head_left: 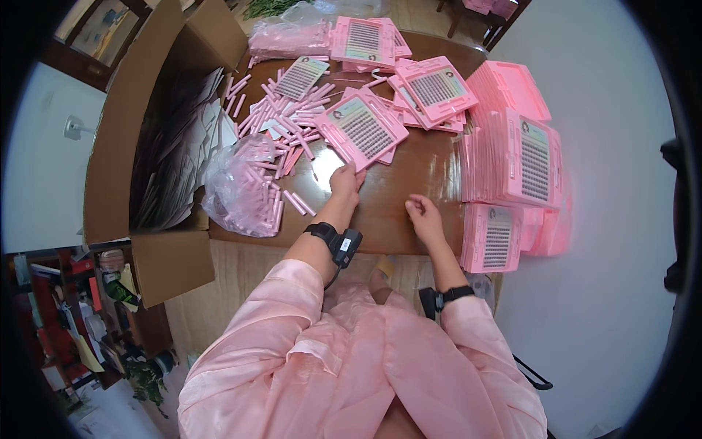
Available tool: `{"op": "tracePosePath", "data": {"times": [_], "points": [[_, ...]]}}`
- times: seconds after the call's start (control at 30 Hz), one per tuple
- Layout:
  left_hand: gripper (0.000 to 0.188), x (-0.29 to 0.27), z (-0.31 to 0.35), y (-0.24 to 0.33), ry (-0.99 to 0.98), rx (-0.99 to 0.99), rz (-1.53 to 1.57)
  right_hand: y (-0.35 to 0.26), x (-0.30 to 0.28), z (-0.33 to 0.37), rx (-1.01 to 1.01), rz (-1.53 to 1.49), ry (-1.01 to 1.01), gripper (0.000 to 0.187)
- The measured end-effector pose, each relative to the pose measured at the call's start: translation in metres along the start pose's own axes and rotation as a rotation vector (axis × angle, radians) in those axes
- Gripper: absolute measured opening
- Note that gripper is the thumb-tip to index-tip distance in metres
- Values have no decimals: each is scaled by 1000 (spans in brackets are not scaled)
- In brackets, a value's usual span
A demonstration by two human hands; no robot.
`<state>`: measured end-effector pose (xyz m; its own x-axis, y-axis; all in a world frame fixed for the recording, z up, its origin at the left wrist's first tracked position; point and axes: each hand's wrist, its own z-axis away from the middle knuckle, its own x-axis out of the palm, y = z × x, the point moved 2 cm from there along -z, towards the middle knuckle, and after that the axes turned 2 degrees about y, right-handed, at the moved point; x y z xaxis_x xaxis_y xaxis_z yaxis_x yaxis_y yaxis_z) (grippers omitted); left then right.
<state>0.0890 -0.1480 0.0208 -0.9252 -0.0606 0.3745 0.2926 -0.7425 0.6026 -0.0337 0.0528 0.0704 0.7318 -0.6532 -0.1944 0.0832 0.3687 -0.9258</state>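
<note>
My left hand [346, 184] is closed on the near edge of a pink false-eyelash tray [363, 128], which lies tilted over another pink tray on the table. Rows of dark lash clusters show on its card; my fingertips are partly hidden at its edge. To the right, my right hand [426, 219] hovers over the table's near part. Its fingers are loosely curled, thumb a little apart, and nothing shows between them. Loose pink tubes [281, 121] lie left of the held tray, and a lash card [301, 77] rests on top of them.
More lash trays [439, 89] overlap at the far side of the brown table [431, 164]. Tall stacks of pink trays [537, 157] line its right edge. On the left stand a clear bag [241, 186] of tubes and a large cardboard box [172, 267] with papers inside.
</note>
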Motion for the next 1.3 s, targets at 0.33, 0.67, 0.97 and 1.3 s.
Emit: {"op": "tracePosePath", "data": {"times": [0.33, 0.67, 0.97, 1.3], "points": [[20, -108, 92, -16, -523, -259, -564, 25, 5, 33, 321, -594, 242, 37], [22, -162, 61, 113, -337, 1156, -1819, 78, -11, 108, -199, 732, 818, 37], [25, -147, 42, 102, -505, 1186, -2035, 19, 126, 70, -193, 280, 71, 26], [25, -136, 74, 93, -700, 1127, -1465, -11, 169, 46, 273, -365, -163, 18]]}}
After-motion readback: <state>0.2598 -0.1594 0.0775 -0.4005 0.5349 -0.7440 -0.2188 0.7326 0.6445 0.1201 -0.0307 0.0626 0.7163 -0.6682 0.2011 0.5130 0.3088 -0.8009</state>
